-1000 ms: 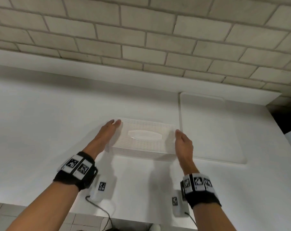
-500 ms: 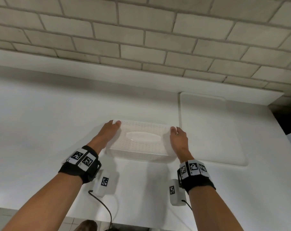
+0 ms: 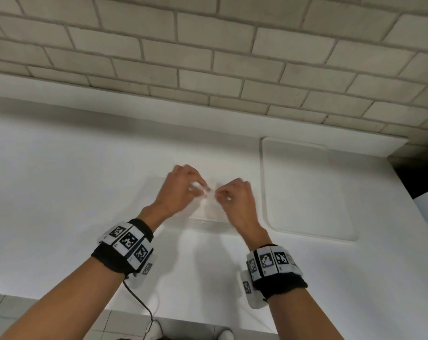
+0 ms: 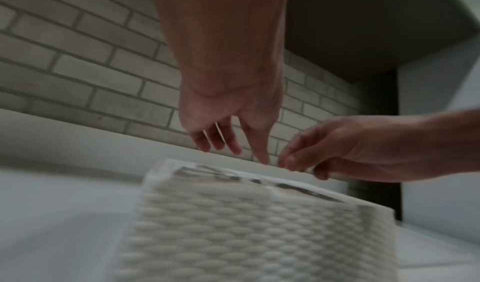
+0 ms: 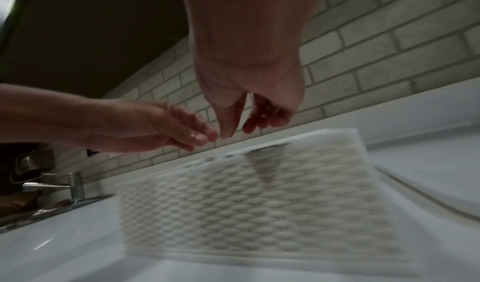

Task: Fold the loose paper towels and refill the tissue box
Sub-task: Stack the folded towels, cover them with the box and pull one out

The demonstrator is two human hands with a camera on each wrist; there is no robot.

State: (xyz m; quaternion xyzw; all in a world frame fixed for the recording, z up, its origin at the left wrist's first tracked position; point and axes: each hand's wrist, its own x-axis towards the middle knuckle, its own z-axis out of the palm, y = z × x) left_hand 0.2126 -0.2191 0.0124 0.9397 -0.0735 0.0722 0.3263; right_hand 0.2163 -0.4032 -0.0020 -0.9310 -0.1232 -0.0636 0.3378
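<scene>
The white tissue box (image 3: 208, 218) with a woven-pattern side (image 4: 259, 235) (image 5: 259, 204) stands on the white counter (image 3: 60, 192). Both hands hover over the middle of its top, fingertips almost meeting. My left hand (image 3: 198, 187) (image 4: 239, 153) points its thumb and loosely spread fingers down at the lid. My right hand (image 3: 222, 195) (image 5: 241, 131) hangs the same way, thumb apart from its fingers. The wrist views show nothing between the fingers of either hand. The head view is motion-blurred. The hands hide the slot in the lid. No loose paper towel is in view.
A flat white board (image 3: 306, 192) lies on the counter right of the box. A brick wall (image 3: 208, 57) with a white ledge runs behind. A chrome tap (image 5: 75, 186) stands far left. The counter's front edge (image 3: 195, 322) is close to me.
Both hands have left the short ends of the box and come together over the middle of its top. The box looks in about the same place.
</scene>
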